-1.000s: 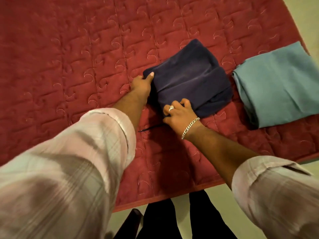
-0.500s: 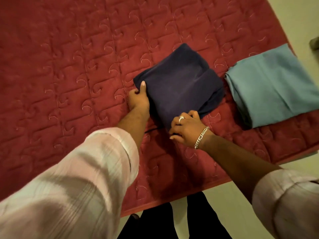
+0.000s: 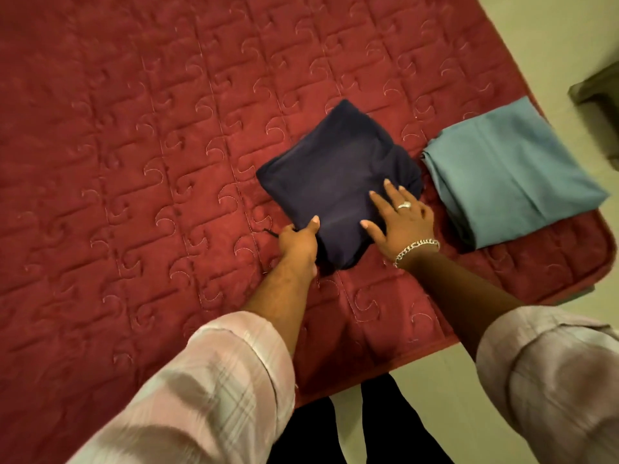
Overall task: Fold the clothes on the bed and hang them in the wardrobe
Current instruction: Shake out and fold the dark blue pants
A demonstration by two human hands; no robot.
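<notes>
Left hand point(image 3: 299, 241) grasps soft square navy garment point(image 3: 331, 182); right hand point(image 3: 400, 217) flat atop

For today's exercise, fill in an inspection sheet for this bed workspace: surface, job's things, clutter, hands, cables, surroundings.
Surface: red quilted bedspread, stitched swirl pattern.
Job's things: navy garment, folded; teal garment, folded, lying apart at the bed's right edge.
Clutter: nothing seen.
Hands: left hand grips the navy garment's near edge; right hand lies flat on it, fingers spread.
Cables: thin dark cord beside the left hand, likely a drawstring.
Surroundings: pale floor; wardrobe not visible.
</notes>
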